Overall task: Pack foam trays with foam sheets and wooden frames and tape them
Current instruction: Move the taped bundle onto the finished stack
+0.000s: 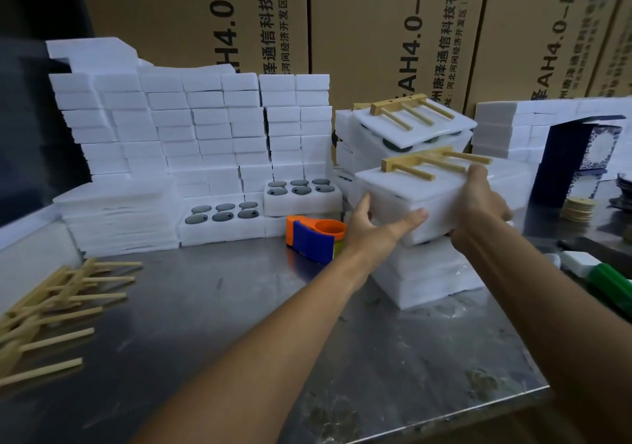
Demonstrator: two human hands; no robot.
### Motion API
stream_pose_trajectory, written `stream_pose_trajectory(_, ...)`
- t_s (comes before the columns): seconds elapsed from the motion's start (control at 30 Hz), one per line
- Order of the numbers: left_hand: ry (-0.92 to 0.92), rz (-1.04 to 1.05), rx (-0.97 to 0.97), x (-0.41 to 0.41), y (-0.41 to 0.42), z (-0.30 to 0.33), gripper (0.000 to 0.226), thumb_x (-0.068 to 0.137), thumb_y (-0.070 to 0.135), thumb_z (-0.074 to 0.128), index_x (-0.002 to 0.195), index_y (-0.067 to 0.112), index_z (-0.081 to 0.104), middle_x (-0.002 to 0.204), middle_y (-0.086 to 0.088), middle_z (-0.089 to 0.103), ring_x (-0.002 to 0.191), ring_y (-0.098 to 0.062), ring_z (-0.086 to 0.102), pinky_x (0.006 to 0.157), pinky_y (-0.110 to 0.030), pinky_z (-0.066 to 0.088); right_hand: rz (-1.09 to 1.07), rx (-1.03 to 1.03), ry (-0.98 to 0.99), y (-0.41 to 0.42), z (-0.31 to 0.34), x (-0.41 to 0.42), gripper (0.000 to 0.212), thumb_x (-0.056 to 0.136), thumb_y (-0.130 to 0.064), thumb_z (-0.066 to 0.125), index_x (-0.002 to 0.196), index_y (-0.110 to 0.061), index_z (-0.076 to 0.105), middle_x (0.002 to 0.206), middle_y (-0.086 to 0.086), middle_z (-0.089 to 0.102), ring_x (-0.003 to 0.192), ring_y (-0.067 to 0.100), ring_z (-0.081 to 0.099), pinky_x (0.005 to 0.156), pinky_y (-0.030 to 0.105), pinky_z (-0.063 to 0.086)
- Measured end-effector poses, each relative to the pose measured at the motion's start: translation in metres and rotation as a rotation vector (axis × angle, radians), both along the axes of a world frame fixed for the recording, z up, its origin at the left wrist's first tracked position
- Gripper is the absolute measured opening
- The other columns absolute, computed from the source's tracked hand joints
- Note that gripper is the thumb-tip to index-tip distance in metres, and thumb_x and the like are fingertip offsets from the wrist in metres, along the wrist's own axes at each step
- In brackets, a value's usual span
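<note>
Both hands hold a packed foam tray (434, 200), a thick white block with soft, matte sides, above a low stack of similar white foam blocks (431, 272) on the brushed-metal surface (212, 307). The left hand (372, 228) grips the tray's near-left corner, thumb stretched along the front face and fingers curled round the side. The right hand (478, 197) clasps the right edge, fingers wrapped over the top. A flat foam sheet covers the tray, and on it lies a wooden frame (431, 163): a pale bar with three thin round pegs, comb-like.

Behind it, a second covered tray (413, 125) carries an identical frame. To the left, two open trays (222, 223) show six round pockets with dark glossy discs. An orange-and-blue tape dispenser (314, 238) sits just beside the left hand. Loose wooden frames (51, 307) lie heaped at the surface's left edge. Walls of stacked white foam blocks (171, 125) stand before printed cardboard cartons (376, 26).
</note>
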State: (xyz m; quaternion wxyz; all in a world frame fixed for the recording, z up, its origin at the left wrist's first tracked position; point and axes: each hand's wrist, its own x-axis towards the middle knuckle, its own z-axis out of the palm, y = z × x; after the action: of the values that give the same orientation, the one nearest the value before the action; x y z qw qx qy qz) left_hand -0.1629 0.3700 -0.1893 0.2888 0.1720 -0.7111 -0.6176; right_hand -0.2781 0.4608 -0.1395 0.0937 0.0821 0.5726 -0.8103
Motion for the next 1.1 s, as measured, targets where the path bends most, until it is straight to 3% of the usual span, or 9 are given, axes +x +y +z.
stream_pose_trajectory(0.1,-0.020,0.020,-0.011,-0.004,-0.005,0.004,0.123,0.053,0.064,0.083,0.155,0.027,0.023,0.156,0.004,0.034,0.139,-0.016,0.038,0.113,-0.040,0.037,0.056,0.075,0.024,-0.003,0.002,-0.006,0.085,0.080,-0.067,0.055,0.143,-0.013,0.037,0.131,0.006,0.050,0.113,0.028,0.052,0.080,0.039,0.049)
stream_pose_trajectory(0.17,-0.022,0.017,-0.017,-0.006,-0.008,0.008,0.122,0.056,0.062,0.082,0.156,0.026,0.021,0.156,0.004,0.036,0.138,-0.018,0.039,0.113,-0.042,0.037,0.064,0.135,0.037,-0.005,0.001,-0.011,0.092,0.078,-0.072,0.051,0.147,-0.012,0.036,0.137,0.007,0.046,0.119,0.031,0.049,0.094,0.044,0.050)
stream_pose_trajectory(0.23,-0.030,0.004,-0.020,-0.009,-0.012,0.012,0.118,0.062,0.056,0.082,0.156,0.024,0.018,0.155,0.003,0.036,0.137,-0.018,0.040,0.113,-0.041,0.036,0.070,0.166,0.041,-0.007,-0.002,-0.013,0.095,0.079,-0.076,0.047,0.147,-0.011,0.037,0.139,0.008,0.043,0.121,0.032,0.046,0.099,0.046,0.048)
stream_pose_trajectory(0.33,-0.040,0.003,-0.038,-0.011,-0.017,0.010,0.112,0.069,0.050,0.081,0.156,0.024,0.016,0.155,0.004,0.036,0.137,-0.016,0.039,0.111,-0.034,0.035,0.042,0.235,0.037,-0.011,-0.010,-0.012,0.104,0.079,-0.085,0.037,0.146,-0.006,0.038,0.139,0.009,0.038,0.113,0.030,0.043,0.096,0.047,0.048)
stream_pose_trajectory(0.43,-0.043,0.012,-0.072,-0.011,-0.017,0.002,0.112,0.069,0.053,0.080,0.157,0.023,0.017,0.155,0.004,0.037,0.138,-0.015,0.038,0.113,-0.036,0.035,-0.021,0.280,0.046,-0.015,-0.017,-0.009,0.109,0.079,-0.088,0.033,0.145,-0.002,0.037,0.138,0.012,0.034,0.110,0.031,0.039,0.100,0.049,0.045)
stream_pose_trajectory(0.53,-0.025,0.032,-0.098,-0.009,-0.016,-0.003,0.115,0.063,0.061,0.078,0.156,0.024,0.020,0.154,0.005,0.038,0.138,-0.013,0.038,0.112,-0.035,0.035,-0.063,0.212,0.032,-0.018,-0.018,-0.008,0.104,0.080,-0.085,0.040,0.146,-0.004,0.033,0.143,0.012,0.036,0.124,0.033,0.042,0.104,0.049,0.044)
stream_pose_trajectory(0.73,0.023,0.040,-0.100,-0.011,-0.011,0.002,0.114,0.058,0.067,0.075,0.153,0.021,0.032,0.149,0.005,0.046,0.132,-0.012,0.046,0.109,-0.033,0.040,-0.193,-0.030,-0.055,-0.020,-0.015,-0.001,0.094,0.078,-0.072,0.059,0.145,-0.014,0.030,0.142,0.004,0.041,0.120,0.032,0.047,0.097,0.052,0.046)
stream_pose_trajectory(0.97,0.052,0.110,-0.107,-0.016,-0.010,0.002,0.102,0.066,0.066,0.072,0.150,0.021,0.036,0.135,0.016,0.054,0.130,-0.011,0.043,0.091,-0.017,0.036,-0.144,0.044,-0.021,-0.023,-0.013,-0.010,0.096,0.078,-0.075,0.056,0.144,-0.011,0.032,0.145,0.007,0.042,0.124,0.033,0.047,0.102,0.050,0.044)
stream_pose_trajectory(1.1,0.015,0.118,-0.037,-0.021,-0.017,0.010,0.093,0.074,0.063,0.068,0.151,0.023,0.036,0.150,0.003,0.044,0.134,-0.017,0.043,0.106,-0.030,0.037,-0.082,0.147,0.010,-0.025,-0.014,-0.013,0.105,0.076,-0.083,0.051,0.146,-0.007,0.033,0.146,0.011,0.039,0.128,0.034,0.044,0.107,0.049,0.043)
